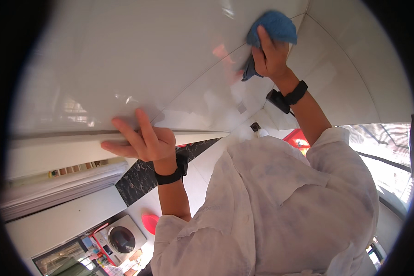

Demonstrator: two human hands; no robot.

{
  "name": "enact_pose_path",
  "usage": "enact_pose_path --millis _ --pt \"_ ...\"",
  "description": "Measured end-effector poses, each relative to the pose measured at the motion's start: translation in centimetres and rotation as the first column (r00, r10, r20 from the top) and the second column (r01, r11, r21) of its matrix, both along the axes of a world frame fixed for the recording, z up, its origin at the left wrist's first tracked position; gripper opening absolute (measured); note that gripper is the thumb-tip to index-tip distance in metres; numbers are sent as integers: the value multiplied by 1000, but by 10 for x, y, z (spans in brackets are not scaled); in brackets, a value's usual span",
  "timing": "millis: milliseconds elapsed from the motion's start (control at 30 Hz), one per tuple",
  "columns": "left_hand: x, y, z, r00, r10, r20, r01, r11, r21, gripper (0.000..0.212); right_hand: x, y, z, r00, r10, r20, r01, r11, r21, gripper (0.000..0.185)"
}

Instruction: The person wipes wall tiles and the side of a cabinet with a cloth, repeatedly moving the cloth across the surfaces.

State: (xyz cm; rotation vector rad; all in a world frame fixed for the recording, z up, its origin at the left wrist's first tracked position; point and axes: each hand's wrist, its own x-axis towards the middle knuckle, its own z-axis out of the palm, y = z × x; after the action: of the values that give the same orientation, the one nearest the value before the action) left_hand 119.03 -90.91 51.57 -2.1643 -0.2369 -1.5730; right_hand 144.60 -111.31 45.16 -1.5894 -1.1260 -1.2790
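Note:
My right hand [270, 57] holds a blue cloth [274, 29] pressed to the glossy white tiled wall [124, 62], near the corner where another tiled wall joins. One end of the cloth hangs below my fingers. My left hand [146, 141] touches the edge of the same wall with its fingers spread and nothing in it. Both wrists wear black bands with a small dark device.
A washing machine [122, 239] and a red basin [150, 223] are at the lower left. Dark marbled stone [138, 181] crosses the pale floor. A floor drain [255, 127] lies by the wall corner. A bright window [383, 145] is at the right.

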Motion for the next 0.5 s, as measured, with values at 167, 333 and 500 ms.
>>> enact_pose_path --millis 167,333,500 --pt "2 -1 -2 1000 -8 5 8 1000 -2 41 -6 18 11 999 -17 -51 25 986 164 52" --pt "2 1 0 1000 -7 17 6 1000 24 41 3 3 -6 997 -74 4 74 997 22 57" --pt "4 1 3 1000 -1 20 1 999 34 46 -6 -10 -1 993 -80 -82 76 996 -52 57"
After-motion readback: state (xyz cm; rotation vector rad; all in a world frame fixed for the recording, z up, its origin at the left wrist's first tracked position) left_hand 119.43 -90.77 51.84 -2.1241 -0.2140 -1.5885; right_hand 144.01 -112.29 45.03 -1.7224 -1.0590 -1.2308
